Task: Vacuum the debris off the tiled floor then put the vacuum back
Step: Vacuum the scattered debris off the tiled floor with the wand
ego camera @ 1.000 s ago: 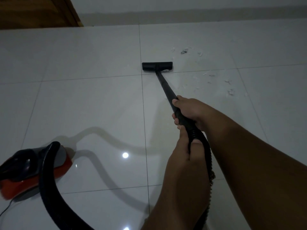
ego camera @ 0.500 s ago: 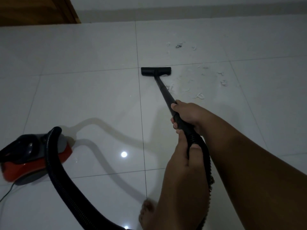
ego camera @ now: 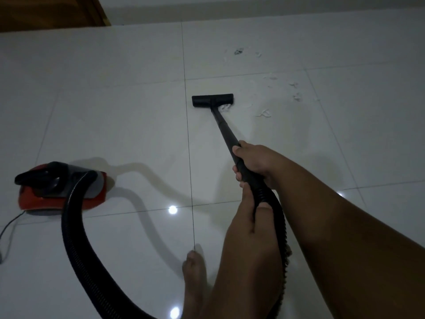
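- The tiled floor [ego camera: 115, 111] in front of you is smooth and highly glossy, and it mirrors bright spots of light near you.
- The vacuum body [ego camera: 34, 201] on your left looks like hard plastic, with a shiny red shell and a duller black top.
- The hose [ego camera: 73, 238] is black and ribbed, with a faint sheen.
- The wand [ego camera: 224, 127] is smooth, matt black; you cannot tell whether it is metal or plastic.
- The floor head [ego camera: 212, 100] looks like matt black plastic.
- The debris [ego camera: 264, 113] at far right looks like thin white papery shreds.
- The brown panel [ego camera: 46, 12] at far left looks wooden and dull.
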